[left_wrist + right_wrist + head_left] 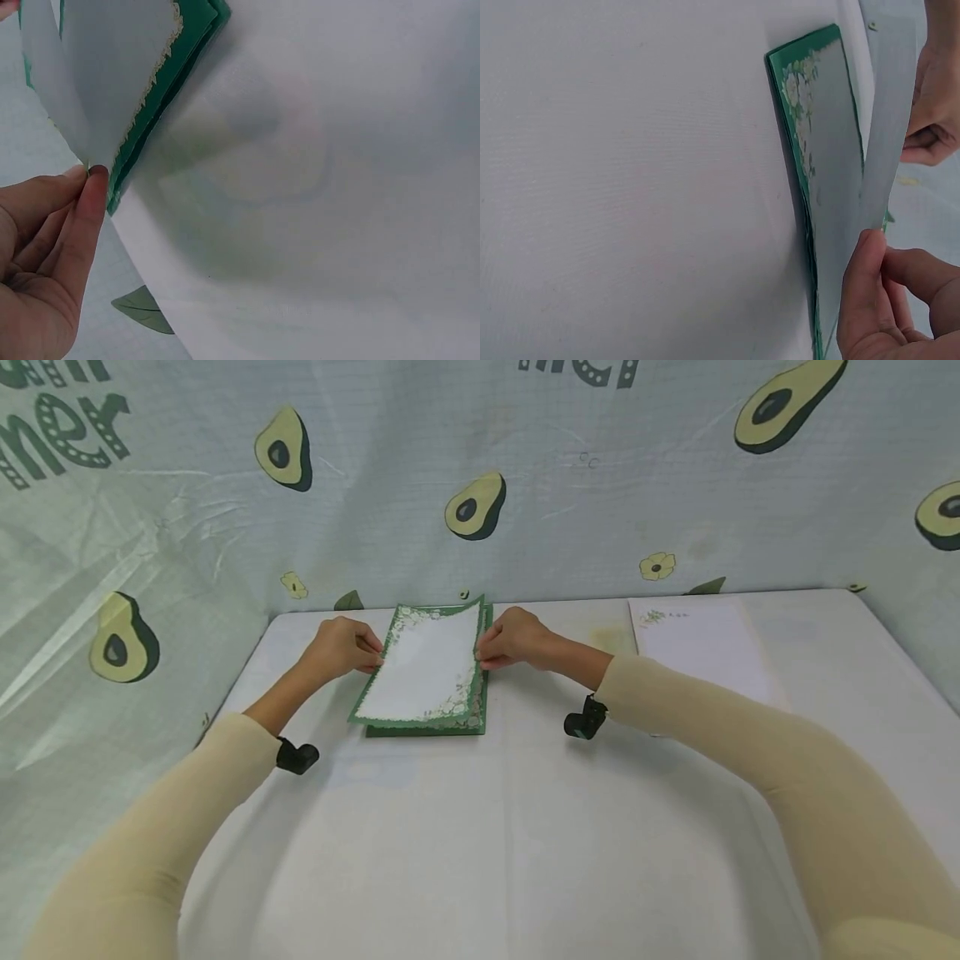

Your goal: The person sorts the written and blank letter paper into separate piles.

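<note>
A white sheet of paper [431,660] with a green floral border is raised and tilted above a stack of similar green-edged sheets [427,732]. My left hand [341,647] pinches the sheet's left edge between thumb and fingers. On the opposite edge, my right hand [517,639] pinches it the same way. The left wrist view shows the left fingertips [97,176] at the paper's edge, with the sheet's plain side showing. In the right wrist view the lifted sheet [891,112] stands apart from the flower-printed stack [810,127] below.
Toward the table's right back lies a white sheet with a small leafy print [697,635]. The white table [480,843] meets a hanging cloth with avocado prints [476,506] behind and at the sides. Small black cameras [585,718] are worn at both wrists.
</note>
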A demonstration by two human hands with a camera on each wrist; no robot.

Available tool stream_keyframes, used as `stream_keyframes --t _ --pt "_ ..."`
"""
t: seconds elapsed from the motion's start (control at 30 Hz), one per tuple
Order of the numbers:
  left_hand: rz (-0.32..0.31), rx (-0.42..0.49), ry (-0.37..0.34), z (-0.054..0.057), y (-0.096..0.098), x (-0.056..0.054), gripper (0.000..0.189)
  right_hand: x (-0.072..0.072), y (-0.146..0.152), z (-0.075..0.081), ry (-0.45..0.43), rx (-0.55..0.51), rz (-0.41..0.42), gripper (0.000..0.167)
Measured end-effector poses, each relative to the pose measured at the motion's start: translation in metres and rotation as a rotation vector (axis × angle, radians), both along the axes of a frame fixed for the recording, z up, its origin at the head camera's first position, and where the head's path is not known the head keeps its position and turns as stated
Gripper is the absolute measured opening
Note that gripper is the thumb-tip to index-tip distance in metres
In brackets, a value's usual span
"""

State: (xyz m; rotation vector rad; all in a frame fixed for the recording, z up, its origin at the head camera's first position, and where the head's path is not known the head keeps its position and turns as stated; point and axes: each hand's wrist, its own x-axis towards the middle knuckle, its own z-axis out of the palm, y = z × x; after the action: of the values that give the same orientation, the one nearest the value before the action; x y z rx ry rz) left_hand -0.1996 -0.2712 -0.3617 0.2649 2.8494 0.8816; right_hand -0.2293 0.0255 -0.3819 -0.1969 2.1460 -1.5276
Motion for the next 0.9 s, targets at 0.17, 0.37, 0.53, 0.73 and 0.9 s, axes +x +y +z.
stream_keyframes --t 0.17,0.37,0.53,0.73,0.9 --pt "0.03 0.036 0.019 -0.008 0.001 0.004 0.014 0.002 -0.002 -0.005 0.029 0.025 -0.001 0.015" --pt "0.049 0.055 0.027 -0.018 0.003 0.006 0.014 0.002 -0.002 -0.013 0.074 0.047 0.014 0.013" --pt "0.062 0.054 0.042 -0.022 0.003 0.006 0.014 -0.001 0.0 -0.016 0.113 0.082 0.025 0.012" --pt "0.074 0.045 0.043 -0.025 0.003 0.005 0.016 -0.002 0.004 -0.015 0.184 0.21 0.047 0.013" --pt "0.075 0.01 0.049 -0.026 0.004 0.007 0.015 -0.003 0.003 -0.015 0.246 0.318 0.098 0.012"
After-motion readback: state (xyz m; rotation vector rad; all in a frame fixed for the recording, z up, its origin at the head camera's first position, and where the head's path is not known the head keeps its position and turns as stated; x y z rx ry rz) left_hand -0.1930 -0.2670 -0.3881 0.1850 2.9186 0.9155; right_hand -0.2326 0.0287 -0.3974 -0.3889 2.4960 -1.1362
